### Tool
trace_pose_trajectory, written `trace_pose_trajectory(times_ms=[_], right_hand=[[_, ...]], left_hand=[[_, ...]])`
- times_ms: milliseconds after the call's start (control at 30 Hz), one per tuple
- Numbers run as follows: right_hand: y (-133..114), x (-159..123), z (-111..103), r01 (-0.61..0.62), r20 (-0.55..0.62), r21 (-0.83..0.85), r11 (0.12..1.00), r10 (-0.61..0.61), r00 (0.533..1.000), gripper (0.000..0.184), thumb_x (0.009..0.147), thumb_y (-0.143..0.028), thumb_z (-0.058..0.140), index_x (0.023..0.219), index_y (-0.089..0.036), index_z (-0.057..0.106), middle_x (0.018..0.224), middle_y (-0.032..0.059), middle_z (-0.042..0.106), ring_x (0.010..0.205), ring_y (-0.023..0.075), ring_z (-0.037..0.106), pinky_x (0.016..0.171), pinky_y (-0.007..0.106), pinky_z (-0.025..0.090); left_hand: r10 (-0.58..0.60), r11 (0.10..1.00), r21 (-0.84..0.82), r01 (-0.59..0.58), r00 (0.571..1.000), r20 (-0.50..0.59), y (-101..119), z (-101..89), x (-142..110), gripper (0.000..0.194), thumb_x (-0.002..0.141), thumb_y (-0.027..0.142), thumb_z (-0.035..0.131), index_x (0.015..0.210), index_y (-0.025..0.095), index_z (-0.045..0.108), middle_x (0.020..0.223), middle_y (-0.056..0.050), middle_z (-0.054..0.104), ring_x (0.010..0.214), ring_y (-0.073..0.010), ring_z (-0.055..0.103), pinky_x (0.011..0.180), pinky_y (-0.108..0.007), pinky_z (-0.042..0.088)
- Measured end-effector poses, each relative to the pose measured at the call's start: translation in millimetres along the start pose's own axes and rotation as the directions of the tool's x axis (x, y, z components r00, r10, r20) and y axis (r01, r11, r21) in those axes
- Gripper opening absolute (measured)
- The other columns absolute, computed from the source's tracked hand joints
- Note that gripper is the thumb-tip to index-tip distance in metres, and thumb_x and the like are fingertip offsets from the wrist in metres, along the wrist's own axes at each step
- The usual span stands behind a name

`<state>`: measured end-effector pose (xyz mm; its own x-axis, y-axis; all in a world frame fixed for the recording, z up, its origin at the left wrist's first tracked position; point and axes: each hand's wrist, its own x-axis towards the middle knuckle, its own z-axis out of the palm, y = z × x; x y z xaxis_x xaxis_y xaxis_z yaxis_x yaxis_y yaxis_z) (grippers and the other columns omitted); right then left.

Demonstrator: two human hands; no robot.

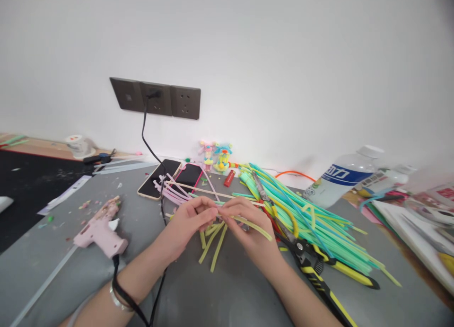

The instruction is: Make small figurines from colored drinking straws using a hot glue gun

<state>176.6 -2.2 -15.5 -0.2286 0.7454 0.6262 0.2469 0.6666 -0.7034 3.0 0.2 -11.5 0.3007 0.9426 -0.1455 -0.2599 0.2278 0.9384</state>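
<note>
- The bare left hand curled inward, thumb and index finger brought together at the tips.
- The bare right hand faced it with bent fingers, the two hands' fingertips close together.
- The bare left forearm slanted in from lower left, the bare right forearm from lower right.

The hands hide part of the yellow strips; the bottom edge cuts one pliers handle.

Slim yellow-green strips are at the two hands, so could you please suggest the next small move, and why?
Perhaps bend the slim yellow-green strip lying over the right hand down toward the hanging strips: it juts out sideways, while the left hand pinches close by.
</note>
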Motion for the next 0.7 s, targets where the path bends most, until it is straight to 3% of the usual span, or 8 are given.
trace_pose_trajectory(times_ms=[200,333,467,700], right_hand=[[2.3,0.4,-1.7,-0.031,0.011,0.058,0.998,0.03,0.999,0.017,0.09,-0.013,0.065,0.094,-0.026,0.076,0.086,0.0049,0.072,0.08,0.0199,0.068,0.071,0.034,0.054],[7.0,-1.1,-0.1,-0.156,-0.025,0.211,0.965,0.164,0.986,0.006,0.087,-0.024,0.071,0.093,-0.024,0.074,0.084,0.0042,0.071,0.076,0.019,0.067,0.068,0.031,0.055],[11.0,-2.6,2.6,-0.234,-0.076,0.34,0.911,0.275,0.959,0.015,0.084,-0.035,0.076,0.091,-0.023,0.072,0.091,0.0055,0.073,0.075,0.0179,0.069,0.065,0.029,0.058],[13.8,-3.0,1.8,-0.272,-0.039,0.364,0.891,0.306,0.951,0.025,0.079,-0.039,0.08,0.096,-0.022,0.071,0.095,0.007,0.074,0.079,0.0198,0.071,0.071,0.032,0.06]], left_hand=[[0.002,1.0,-0.01,-0.003,1.0,-0.028,-0.7,-1.1,0.4,0.031,0.068,0.04,0.085,0.08,0.014,0.073,0.068,-0.002,0.068,0.064,-0.0121,0.056,0.059,-0.023,0.039],[0.055,0.998,0.032,-0.053,0.996,-0.07,-1.7,-2.8,1.4,0.023,0.067,0.034,0.085,0.078,0.016,0.075,0.075,-0.003,0.074,0.067,-0.013,0.061,0.064,-0.023,0.045],[0.114,0.988,0.114,-0.104,0.989,-0.089,0.3,-2.7,0.8,0.019,0.068,0.03,0.085,0.075,0.016,0.074,0.077,-0.003,0.076,0.072,-0.0149,0.067,0.069,-0.024,0.051],[0.122,0.983,0.152,-0.103,0.985,-0.121,2.2,-2.8,-0.3,0.025,0.068,0.036,0.084,0.081,0.016,0.077,0.072,-0.006,0.077,0.069,-0.0187,0.071,0.063,-0.027,0.053]])
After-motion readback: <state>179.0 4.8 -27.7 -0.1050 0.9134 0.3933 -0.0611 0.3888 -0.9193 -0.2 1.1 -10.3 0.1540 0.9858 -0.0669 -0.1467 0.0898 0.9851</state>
